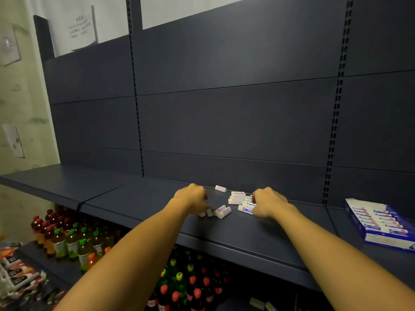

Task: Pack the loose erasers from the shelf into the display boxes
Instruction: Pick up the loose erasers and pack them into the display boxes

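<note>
— On the dark blue shelf (139, 198), head view, item one: what is lying where?

— Loose erasers (237, 197), white in printed sleeves, are sitting in a small scatter between the two hands. One stray eraser (220, 188) is lying apart, toward the back panel (235, 122). A near pair (222, 212) is lying with long axes running diagonally, just right of the left hand (193, 197).

— And the hands?

— The left hand is curling over a few small pieces at the shelf's middle; whether its fingers are closing on any cannot be told. The right hand (268, 205) is resting against the stacked cluster, fingers bent and touching an eraser with blue print (246, 208); a firm grip cannot be confirmed.

— Which hand is nearer the destination?

— The right. A display box (379, 223), blue and white, rows already partly filled, is lying well apart to the right on the same shelf. Judgement: gathered erasers are needing carriage rightward.

— Surroundings?

— Bottled drinks (74, 241) are standing on the shelf below; the backing above is bare, slotted uprights (336, 108) running up it.
</note>
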A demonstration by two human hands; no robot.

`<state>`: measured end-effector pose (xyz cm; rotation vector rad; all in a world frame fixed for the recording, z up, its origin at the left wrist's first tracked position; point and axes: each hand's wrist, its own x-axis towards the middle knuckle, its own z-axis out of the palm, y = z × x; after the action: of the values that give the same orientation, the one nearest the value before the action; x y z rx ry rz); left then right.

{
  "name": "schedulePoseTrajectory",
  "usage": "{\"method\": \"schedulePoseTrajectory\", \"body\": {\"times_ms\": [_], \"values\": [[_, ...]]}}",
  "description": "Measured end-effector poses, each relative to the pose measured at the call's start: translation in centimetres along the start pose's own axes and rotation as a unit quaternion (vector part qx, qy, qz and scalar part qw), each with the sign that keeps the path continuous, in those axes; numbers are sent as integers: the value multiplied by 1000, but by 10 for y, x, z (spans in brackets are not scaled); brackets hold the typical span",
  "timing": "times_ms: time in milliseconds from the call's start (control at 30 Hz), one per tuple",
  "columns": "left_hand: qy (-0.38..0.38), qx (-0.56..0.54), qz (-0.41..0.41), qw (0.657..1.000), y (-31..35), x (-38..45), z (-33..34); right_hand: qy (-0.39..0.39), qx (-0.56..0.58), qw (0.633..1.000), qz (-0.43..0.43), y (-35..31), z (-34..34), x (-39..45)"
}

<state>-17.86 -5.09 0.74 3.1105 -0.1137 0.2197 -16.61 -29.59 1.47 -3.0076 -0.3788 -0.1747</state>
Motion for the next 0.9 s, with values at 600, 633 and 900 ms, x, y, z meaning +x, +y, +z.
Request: {"method": "schedulePoseTrajectory", "body": {"times_ms": [600, 633, 900], "values": [[6, 7, 57, 998, -51, 120, 30, 14, 109, 992, 60, 6, 35, 113], [6, 3, 60, 998, -52, 126, 33, 16, 110, 992, 62, 7, 37, 119], [8, -40, 82, 996, -59, 163, 56, 45, 112, 990, 74, 3, 54, 149]]}}
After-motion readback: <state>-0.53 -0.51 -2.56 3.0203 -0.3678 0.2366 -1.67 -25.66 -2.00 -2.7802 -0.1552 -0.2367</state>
